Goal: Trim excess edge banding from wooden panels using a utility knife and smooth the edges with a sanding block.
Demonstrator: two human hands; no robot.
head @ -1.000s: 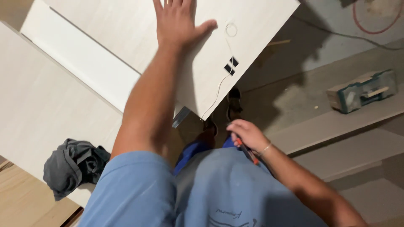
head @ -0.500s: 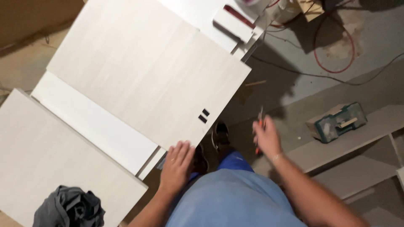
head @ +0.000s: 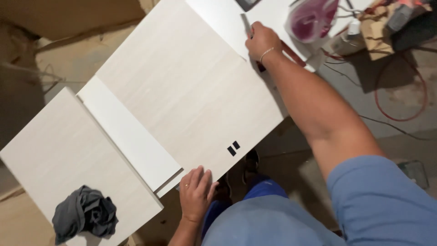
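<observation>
Two hands on pale wood-grain panels — one reaching far, one resting near.

A pink iron (head: 314, 20) stood on the white bench (head: 218, 16) just beyond the right hand (head: 261, 41), which was closed around a thin tool (head: 246, 23), arm stretched across the large panel (head: 186, 100). The left hand (head: 195, 193) lay open, fingers flat on that panel's near edge — a grey rag (head: 84, 218) sat crumpled on the neighbouring panel (head: 59, 155).

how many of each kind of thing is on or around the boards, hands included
hands: 2, left and right
pale wood-grain boards: 2, big and small
grey rag: 1
clothes iron: 1
red cable: 1
total: 7
</observation>
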